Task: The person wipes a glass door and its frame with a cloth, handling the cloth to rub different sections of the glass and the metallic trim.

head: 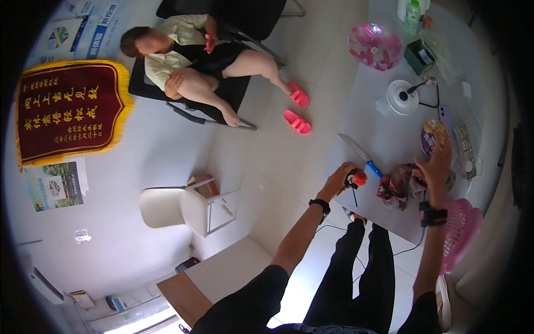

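My left hand [338,180] is closed around a small black object with an orange-red, flower-like top [358,178], at the table's near left edge. A thin black stick points down from it. My right hand [438,160] has its fingers spread over the near side of a round tub [428,137] with a purple and yellow printed top; whether they touch it I cannot tell. Between the hands lies a crumpled red and grey patterned cloth [396,183]. A knife [359,153] with a blue handle rests beyond my left hand, its blade pointing away to the left.
On the grey table [371,121] are a power strip [464,142], a purple phone [445,113], a white round kettle base [396,100], a pink patterned bowl [377,58] and a green box [417,60]. A pink basket [459,238] is at right. A seated person [179,50] holds a phone.
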{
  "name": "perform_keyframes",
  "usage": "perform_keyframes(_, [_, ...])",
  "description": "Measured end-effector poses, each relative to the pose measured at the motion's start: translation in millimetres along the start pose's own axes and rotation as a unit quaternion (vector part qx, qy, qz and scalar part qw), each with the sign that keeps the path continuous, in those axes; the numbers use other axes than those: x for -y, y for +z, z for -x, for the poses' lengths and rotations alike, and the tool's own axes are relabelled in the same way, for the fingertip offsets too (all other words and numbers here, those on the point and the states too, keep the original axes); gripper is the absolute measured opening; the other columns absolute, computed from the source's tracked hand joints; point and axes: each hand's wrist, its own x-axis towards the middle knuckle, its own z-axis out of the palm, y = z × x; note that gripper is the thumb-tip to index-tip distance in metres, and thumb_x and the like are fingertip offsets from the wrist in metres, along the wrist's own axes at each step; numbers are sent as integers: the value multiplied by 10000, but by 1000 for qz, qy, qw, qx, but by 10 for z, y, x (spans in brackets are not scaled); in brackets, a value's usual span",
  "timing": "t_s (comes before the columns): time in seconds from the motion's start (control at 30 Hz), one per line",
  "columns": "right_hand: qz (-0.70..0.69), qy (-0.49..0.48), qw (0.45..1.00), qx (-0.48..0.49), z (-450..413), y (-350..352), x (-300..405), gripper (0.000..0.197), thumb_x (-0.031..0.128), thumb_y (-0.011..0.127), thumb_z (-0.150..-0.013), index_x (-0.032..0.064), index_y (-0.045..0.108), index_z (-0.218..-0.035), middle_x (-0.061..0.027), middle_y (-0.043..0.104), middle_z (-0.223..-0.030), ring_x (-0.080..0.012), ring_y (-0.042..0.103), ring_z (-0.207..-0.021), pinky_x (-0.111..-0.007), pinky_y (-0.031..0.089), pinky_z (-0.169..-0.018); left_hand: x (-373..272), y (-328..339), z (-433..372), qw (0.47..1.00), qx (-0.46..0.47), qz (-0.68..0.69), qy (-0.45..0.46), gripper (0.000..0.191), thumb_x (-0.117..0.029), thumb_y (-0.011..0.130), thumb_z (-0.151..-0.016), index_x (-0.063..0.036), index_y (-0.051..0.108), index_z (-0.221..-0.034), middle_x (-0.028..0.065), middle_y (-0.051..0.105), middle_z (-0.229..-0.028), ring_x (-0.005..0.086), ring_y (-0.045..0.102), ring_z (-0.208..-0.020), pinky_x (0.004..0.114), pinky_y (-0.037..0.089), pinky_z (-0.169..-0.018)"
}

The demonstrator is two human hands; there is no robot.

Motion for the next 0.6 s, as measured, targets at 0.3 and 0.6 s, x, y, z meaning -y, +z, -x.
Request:
perform_keyframes(0.3, [104,-6,990,93,-264,398,301,874,313,813,-630,259,415,-1406,-109,466,-1385,-392,393,-1281,-527,366,-1025,291,-332,-66,1000,15,-25,5,706,-16,789,-633,-85,463,-1256,118,498,-1266,310,497,-1199,351,413,-1019])
perform_keyframes(0.6, [26,-127,990,-55,-130,394,350,661,198,761,-709,145,504,-1315,-125,524,-1289,-347,511,-1165,-499,445,-933,97,-465,-41,999,-33,-16,-40,657,-25,758,-650,-80,472,-1238,114,493,-1271,314,520,-1157,357,451,-984])
